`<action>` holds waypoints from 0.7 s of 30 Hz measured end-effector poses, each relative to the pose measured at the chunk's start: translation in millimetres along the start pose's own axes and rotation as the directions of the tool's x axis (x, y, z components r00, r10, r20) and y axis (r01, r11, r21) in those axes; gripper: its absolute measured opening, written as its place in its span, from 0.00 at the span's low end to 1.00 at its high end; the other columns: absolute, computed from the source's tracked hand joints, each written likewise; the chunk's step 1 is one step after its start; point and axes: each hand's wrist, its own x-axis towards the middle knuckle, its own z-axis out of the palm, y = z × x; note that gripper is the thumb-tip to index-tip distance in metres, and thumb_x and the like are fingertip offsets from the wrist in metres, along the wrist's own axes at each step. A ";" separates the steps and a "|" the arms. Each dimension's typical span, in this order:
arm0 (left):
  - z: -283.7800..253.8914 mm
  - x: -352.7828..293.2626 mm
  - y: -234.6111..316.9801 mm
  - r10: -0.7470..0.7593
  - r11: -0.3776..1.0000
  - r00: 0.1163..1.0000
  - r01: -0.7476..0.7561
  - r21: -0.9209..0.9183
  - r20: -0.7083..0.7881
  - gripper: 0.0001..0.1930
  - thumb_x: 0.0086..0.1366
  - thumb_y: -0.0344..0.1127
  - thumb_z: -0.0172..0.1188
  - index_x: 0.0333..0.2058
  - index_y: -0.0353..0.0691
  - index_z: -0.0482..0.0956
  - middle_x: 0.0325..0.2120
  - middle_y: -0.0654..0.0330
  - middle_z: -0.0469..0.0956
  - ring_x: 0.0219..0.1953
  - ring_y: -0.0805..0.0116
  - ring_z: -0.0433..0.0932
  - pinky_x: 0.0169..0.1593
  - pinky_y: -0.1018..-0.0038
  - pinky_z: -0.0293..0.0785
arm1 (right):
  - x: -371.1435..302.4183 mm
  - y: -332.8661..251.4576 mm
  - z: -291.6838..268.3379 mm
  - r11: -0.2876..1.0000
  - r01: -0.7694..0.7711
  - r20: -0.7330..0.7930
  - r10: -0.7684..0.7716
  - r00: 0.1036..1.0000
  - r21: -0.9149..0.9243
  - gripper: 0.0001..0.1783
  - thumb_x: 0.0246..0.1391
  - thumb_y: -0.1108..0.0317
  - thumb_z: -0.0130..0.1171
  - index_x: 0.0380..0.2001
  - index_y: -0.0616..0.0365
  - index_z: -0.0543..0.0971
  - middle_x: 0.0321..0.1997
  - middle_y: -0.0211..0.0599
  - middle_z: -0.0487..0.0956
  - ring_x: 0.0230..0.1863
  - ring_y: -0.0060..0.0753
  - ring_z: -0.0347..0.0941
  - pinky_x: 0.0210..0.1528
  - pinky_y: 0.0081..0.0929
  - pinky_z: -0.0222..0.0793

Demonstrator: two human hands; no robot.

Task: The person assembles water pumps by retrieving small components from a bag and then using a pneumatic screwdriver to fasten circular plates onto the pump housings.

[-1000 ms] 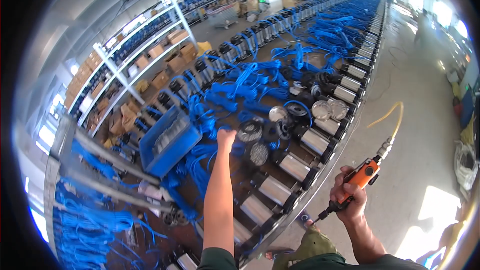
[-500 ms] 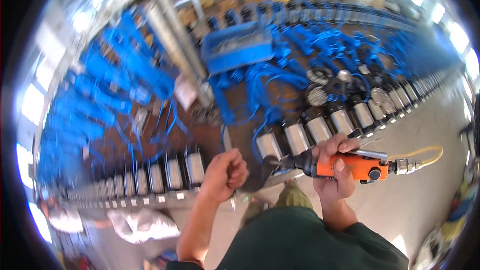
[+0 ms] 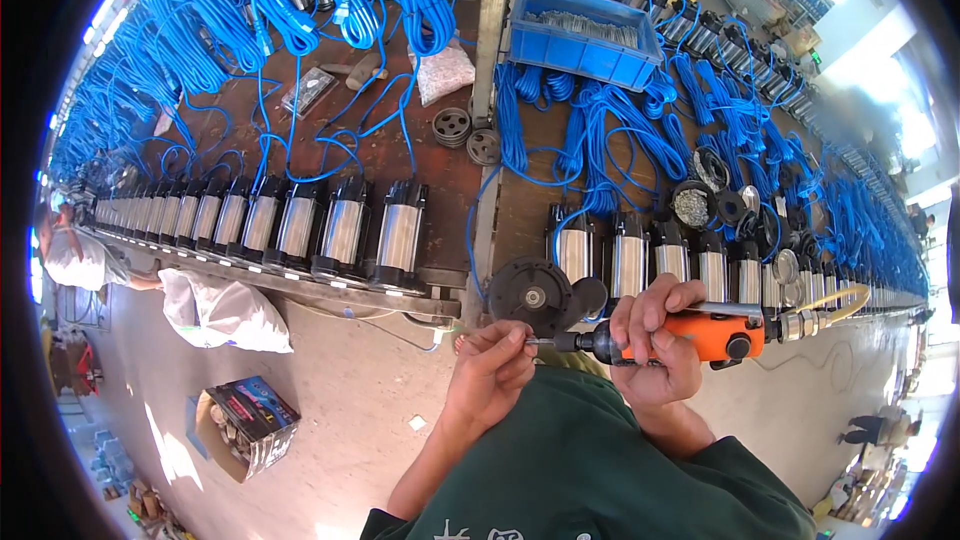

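Head view: right hand [image 3: 655, 345] wraps the orange pneumatic screwdriver [image 3: 700, 338], long axis level, bit pointing to nine o'clock. Left hand [image 3: 490, 365] pinches a small screw [image 3: 530, 342] at the bit tip, black pump cover [image 3: 532, 295] just above at twelve.

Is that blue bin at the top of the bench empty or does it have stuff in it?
Not empty. The blue bin holds a layer of small grey metal parts across its bottom; what kind they are is too small to tell.
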 end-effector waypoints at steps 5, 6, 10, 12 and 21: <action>0.8 10.4 -6.9 0.007 1.000 0.997 -0.008 0.010 0.081 0.08 0.69 0.36 0.55 0.37 0.38 0.77 0.25 0.61 0.76 0.16 0.83 0.54 0.20 0.83 0.50 | 4.8 -0.3 -6.5 1.000 0.008 -0.013 -0.008 1.000 0.006 0.14 0.47 0.76 0.48 0.41 0.59 0.66 0.34 0.40 0.69 0.20 0.21 0.65 0.34 0.28 0.68; 4.1 11.8 -6.1 0.005 1.000 0.998 -0.006 0.015 0.058 0.08 0.69 0.36 0.55 0.37 0.38 0.77 0.25 0.61 0.76 0.15 0.83 0.54 0.20 0.84 0.50 | 5.7 0.1 -6.9 1.000 0.031 -0.020 -0.031 0.999 -0.001 0.14 0.47 0.76 0.48 0.41 0.59 0.65 0.34 0.40 0.69 0.21 0.21 0.65 0.34 0.28 0.68; 16.7 18.7 -2.2 -0.008 1.000 1.000 0.007 0.026 0.017 0.08 0.70 0.36 0.54 0.39 0.38 0.77 0.26 0.61 0.77 0.15 0.83 0.53 0.20 0.84 0.50 | 9.7 -1.6 -11.8 0.996 0.086 -0.012 -0.086 0.996 -0.028 0.14 0.49 0.75 0.51 0.41 0.58 0.65 0.35 0.39 0.69 0.21 0.22 0.66 0.34 0.28 0.68; 21.4 21.8 -3.0 -0.005 1.000 1.000 0.005 0.024 0.020 0.08 0.70 0.36 0.54 0.39 0.38 0.77 0.27 0.61 0.77 0.15 0.83 0.54 0.20 0.84 0.50 | 12.6 -3.9 -12.0 0.995 0.099 -0.013 -0.099 0.995 -0.023 0.14 0.51 0.74 0.53 0.41 0.57 0.65 0.35 0.39 0.69 0.21 0.22 0.66 0.35 0.28 0.68; 12.0 53.4 11.1 0.227 0.887 0.962 -0.268 0.376 0.149 0.05 0.63 0.31 0.61 0.34 0.36 0.81 0.21 0.65 0.74 0.16 0.81 0.58 0.22 0.83 0.53 | 24.6 -1.7 -15.4 0.995 0.103 0.020 -0.103 0.994 -0.009 0.14 0.54 0.72 0.58 0.41 0.54 0.65 0.35 0.37 0.68 0.24 0.22 0.67 0.35 0.28 0.67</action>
